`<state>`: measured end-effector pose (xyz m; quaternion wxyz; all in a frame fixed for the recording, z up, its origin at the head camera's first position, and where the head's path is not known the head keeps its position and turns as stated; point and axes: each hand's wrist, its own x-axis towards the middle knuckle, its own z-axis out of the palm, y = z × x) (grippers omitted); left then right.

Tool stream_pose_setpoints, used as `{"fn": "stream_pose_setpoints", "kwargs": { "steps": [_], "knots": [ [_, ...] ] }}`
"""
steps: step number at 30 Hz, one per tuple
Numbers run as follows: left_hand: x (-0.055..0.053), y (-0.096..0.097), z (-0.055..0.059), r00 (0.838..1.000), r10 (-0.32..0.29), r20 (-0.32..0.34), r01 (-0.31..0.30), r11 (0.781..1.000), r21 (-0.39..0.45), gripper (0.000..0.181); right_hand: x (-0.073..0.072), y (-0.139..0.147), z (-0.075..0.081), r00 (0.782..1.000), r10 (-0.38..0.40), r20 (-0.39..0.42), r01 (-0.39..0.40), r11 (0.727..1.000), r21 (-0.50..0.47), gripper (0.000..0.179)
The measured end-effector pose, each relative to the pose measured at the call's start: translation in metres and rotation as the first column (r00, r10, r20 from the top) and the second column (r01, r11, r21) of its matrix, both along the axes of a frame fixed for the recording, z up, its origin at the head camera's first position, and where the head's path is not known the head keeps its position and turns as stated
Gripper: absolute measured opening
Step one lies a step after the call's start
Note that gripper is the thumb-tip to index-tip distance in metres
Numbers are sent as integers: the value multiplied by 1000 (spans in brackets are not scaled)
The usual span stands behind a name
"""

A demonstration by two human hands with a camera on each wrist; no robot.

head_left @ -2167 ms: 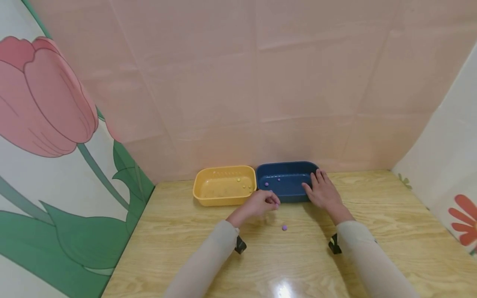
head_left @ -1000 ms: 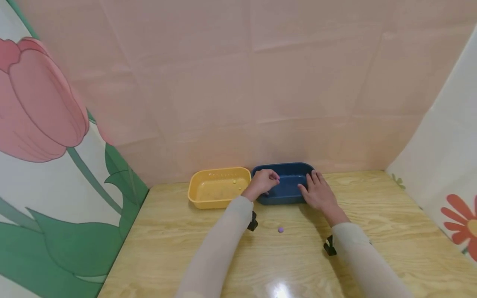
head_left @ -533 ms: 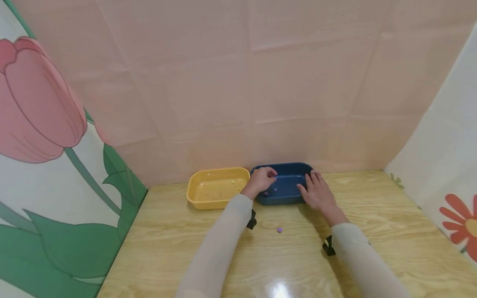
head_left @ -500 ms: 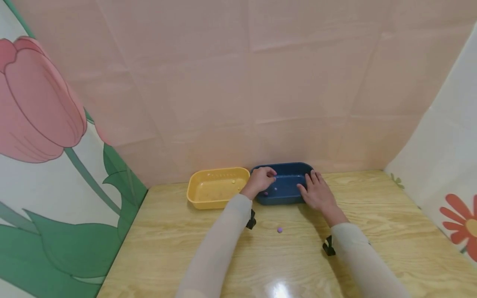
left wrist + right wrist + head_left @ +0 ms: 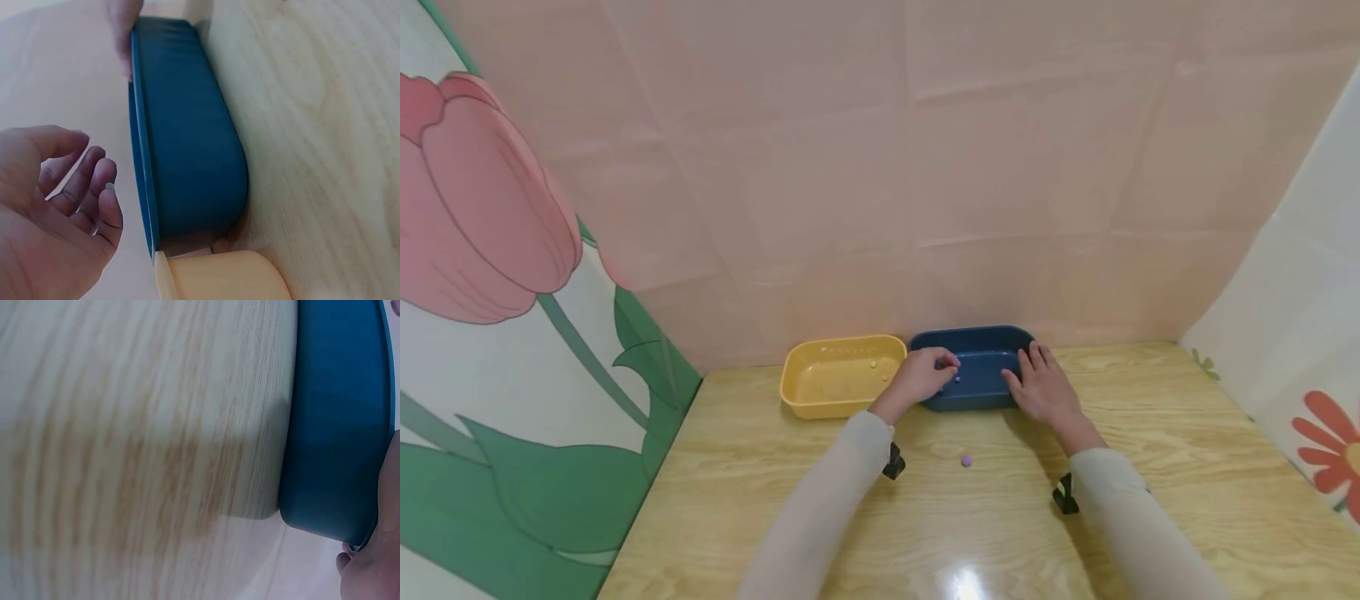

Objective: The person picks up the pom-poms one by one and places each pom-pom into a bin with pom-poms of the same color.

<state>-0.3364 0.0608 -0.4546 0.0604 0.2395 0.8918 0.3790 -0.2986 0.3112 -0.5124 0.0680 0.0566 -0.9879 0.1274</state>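
My left hand (image 5: 916,377) is over the left part of the blue tray (image 5: 977,335), thumb and fingers loosely curled toward each other. From the left wrist view, no bead shows between the fingers of that hand (image 5: 59,206). A small purple bead (image 5: 957,380) lies in the tray just below the fingertips. My right hand (image 5: 1047,390) holds the tray's right end, thumb inside and fingers over the rim. In the right wrist view, fingertips (image 5: 343,561) of this hand show outside the tray's end wall. Another purple bead (image 5: 966,461) lies on the table in front.
A yellow tray (image 5: 820,411) stands against the blue tray's left end, with small yellow beads (image 5: 873,364) inside. Both trays stand at the back of the wood-grain table (image 5: 985,525), close to the pink wall covering (image 5: 850,208).
My left hand has gone from the table in front, where it held a purple bead, up over the blue tray, then drawn back slightly. The right hand has stayed on the tray's end.
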Motion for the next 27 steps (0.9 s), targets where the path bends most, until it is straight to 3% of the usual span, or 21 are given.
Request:
{"fn": "stream_pose_setpoints", "kwargs": {
  "steps": [10,21,27],
  "knots": [
    [21,-12,-8,995,-75,-63,74,997,-9,14,-1,-1,0,1000,-14,-1,14,1000,-1,74],
    [47,-24,-23,989,-149,-16,148,987,-53,22,-2,-2,-2,999,-21,-31,20,1000,-23,78],
    [56,-27,-36,982,-185,31,187,980,-70,24,-1,-2,-2,1000,-25,-6,25,1000,-4,75]
  ]
}}
